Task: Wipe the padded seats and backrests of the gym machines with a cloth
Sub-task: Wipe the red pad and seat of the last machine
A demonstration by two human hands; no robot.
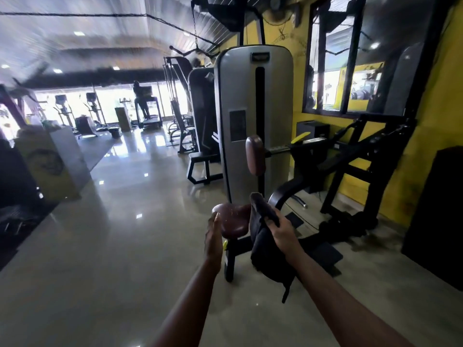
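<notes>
A maroon padded seat (233,221) stands on a black post in front of me. Above it, a maroon upright chest pad (255,155) is fixed to the grey weight-stack tower (253,101). My right hand (281,230) grips a dark cloth (263,244) that hangs down beside the seat's right edge. Its upper end pokes above the seat. My left hand (213,237) has straight fingers, edge-on at the seat's left rim, holding nothing.
The machine's black frame and arm (350,156) stretch right toward the yellow wall (441,101), with a mirror above. A second machine (200,121) stands behind on the left. Glossy floor (120,221) spreads left. A person is on a treadmill (147,108) far back.
</notes>
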